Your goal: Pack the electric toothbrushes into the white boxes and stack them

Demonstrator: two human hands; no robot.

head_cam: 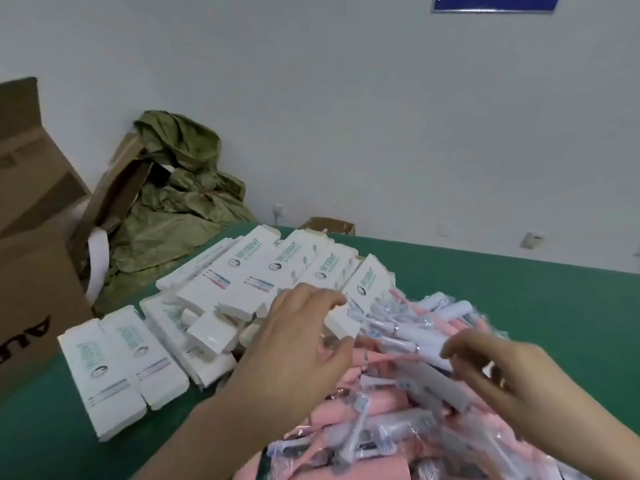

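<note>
Your left hand: fingers and thumb pinch the white box by its near end.
Your right hand: grips a bagged toothbrush.
Axis: the toothbrush runs up-left, towards the box just beside it.

Left hand and right hand hover over bagged toothbrushes beside white boxes.

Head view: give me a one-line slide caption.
Packing station: left hand pinches a white box while right hand reaches into the bagged toothbrush pile on a green table.
</note>
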